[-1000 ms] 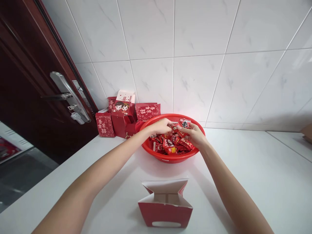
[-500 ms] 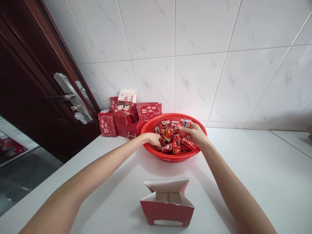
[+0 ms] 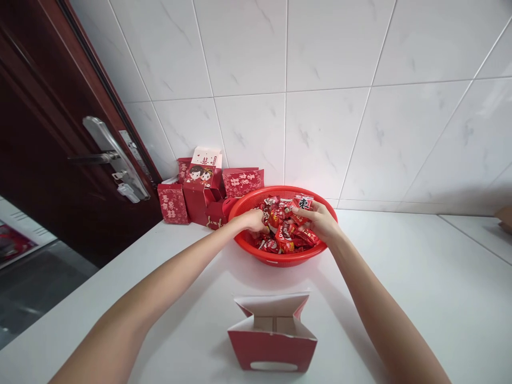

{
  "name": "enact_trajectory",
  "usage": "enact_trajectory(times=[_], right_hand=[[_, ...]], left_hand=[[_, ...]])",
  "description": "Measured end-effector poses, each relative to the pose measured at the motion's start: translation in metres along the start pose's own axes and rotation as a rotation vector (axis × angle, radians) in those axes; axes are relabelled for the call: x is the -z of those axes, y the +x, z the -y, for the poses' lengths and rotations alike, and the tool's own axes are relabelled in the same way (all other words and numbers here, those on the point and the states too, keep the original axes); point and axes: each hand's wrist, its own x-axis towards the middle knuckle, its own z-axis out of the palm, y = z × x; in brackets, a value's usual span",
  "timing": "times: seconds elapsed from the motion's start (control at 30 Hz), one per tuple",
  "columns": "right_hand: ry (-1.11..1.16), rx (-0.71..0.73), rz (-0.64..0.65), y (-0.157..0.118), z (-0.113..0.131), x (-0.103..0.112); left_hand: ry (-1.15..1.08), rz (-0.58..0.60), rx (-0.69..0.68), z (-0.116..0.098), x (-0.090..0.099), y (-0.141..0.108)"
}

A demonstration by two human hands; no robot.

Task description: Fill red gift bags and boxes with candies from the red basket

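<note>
A red plastic basket [image 3: 286,261] full of red-wrapped candies [image 3: 286,232] stands near the tiled wall. My right hand [image 3: 320,221] is over its right side, thumb and fingers closed on a red snack packet [image 3: 303,204] with a large black character on a white patch. Over the left side, my left hand [image 3: 256,220] reaches in with curled fingers among the candies; what its fingertips touch is hidden. Nearer to me, an upright dark red paper box [image 3: 274,346] stands with its top unfolded and its bottom visible inside.
Several red printed gift boxes [image 3: 173,205] are grouped against the wall, left of the basket. A dark wooden door [image 3: 48,133] with a metal handle and keys is at the left. The white tabletop [image 3: 400,277] runs along the tiled wall. Something brown shows at the far right edge.
My left hand has shifted up and slightly deeper across the candies, and some wrappers near it have moved. My right hand keeps the packet in nearly the same place.
</note>
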Motion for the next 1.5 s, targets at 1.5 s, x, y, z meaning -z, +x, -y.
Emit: enact_trajectory(times=[1.5], right_hand=[[-0.207,0.356,0.181,-0.093,0.060,-0.057]], left_hand=[[-0.620,-0.442,-0.583,-0.009,-0.013,-0.158]])
